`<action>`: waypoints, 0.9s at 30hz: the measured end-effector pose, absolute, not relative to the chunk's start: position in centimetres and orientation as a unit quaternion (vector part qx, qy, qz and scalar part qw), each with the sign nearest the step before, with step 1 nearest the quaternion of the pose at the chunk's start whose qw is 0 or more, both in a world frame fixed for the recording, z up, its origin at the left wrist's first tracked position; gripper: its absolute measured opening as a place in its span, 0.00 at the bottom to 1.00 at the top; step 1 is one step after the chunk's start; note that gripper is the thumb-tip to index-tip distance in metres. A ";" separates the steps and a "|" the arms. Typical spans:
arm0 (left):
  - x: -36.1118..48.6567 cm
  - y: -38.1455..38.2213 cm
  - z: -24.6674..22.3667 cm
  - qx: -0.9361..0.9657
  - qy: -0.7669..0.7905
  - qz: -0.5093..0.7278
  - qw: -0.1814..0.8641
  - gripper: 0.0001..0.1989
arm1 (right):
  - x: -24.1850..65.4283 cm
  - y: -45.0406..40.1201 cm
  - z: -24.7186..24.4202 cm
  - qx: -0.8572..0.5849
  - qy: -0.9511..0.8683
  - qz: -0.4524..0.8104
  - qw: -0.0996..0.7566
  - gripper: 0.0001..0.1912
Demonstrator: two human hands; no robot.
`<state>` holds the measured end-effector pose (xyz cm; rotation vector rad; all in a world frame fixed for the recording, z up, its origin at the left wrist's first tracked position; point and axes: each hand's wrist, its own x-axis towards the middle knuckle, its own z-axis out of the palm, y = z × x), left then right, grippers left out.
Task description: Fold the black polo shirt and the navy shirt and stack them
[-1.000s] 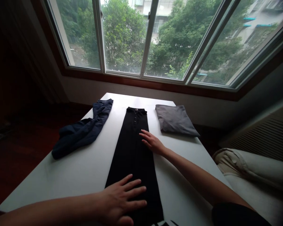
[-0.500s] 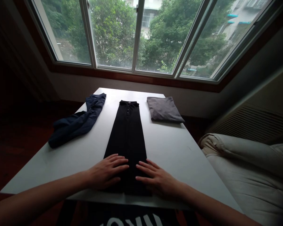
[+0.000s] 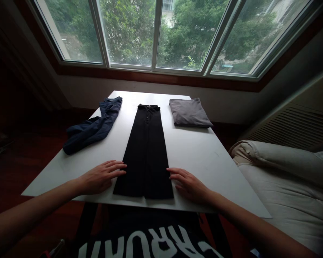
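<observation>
Black trousers (image 3: 146, 154) lie flat down the middle of the white table, waistband and buttons at the far end, leg hems near the front edge. At their left edge rests my left hand (image 3: 102, 176), fingers stretched out, the tips touching the cloth. My right hand (image 3: 190, 184) is on the opposite side, palm down, its fingertips at the right edge of the trousers. Neither hand grips anything.
Dark blue crumpled trousers (image 3: 95, 127) hang slightly over the left side of the white table (image 3: 204, 168). A folded grey cloth (image 3: 191, 113) lies at the far right. A pale padded seat (image 3: 280, 175) stands right of the table, and a window (image 3: 153, 36) is beyond.
Both hands have moved apart, from on top of the black trousers' legs to their outer edges. The view has tilted down, showing the hems and table edge more fully.
</observation>
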<state>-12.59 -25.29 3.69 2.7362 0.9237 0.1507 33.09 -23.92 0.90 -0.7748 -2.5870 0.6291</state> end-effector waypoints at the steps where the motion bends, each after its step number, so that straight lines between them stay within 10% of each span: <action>1: -12.6 -25.3 3.6 0.936 0.325 0.048 0.129 0.38 | 33.1 -23.6 0.8 -0.280 -0.917 0.221 0.182 0.25; 16: -10.3 -24.7 2.8 0.951 0.303 0.029 0.055 0.44 | 29.0 -21.2 1.2 -0.155 -0.967 0.157 0.129 0.30; 27: -9.0 -27.6 11.8 0.893 0.337 0.006 0.299 0.31 | 28.6 -24.1 6.2 -0.164 -0.873 0.415 0.197 0.16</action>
